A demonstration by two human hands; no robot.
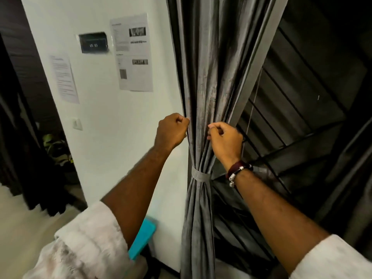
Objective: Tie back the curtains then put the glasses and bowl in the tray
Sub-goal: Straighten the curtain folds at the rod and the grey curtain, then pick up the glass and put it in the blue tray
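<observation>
A grey curtain (209, 81) hangs gathered beside the white wall, cinched low down by a grey tie-back band (200, 175). My left hand (172, 130) pinches the curtain's left edge above the band, fingers curled. On the right side, at about the same height, my right hand (225, 137) grips the folds; it wears bracelets at the wrist. No glasses, bowl or tray appear in view.
A dark window with slanted bars (302, 101) lies right of the curtain. The white wall (104, 121) carries taped papers, a small digital display (93, 42) and a switch (77, 123). A turquoise object (144, 236) sits low by the wall. A dark curtain hangs at far left.
</observation>
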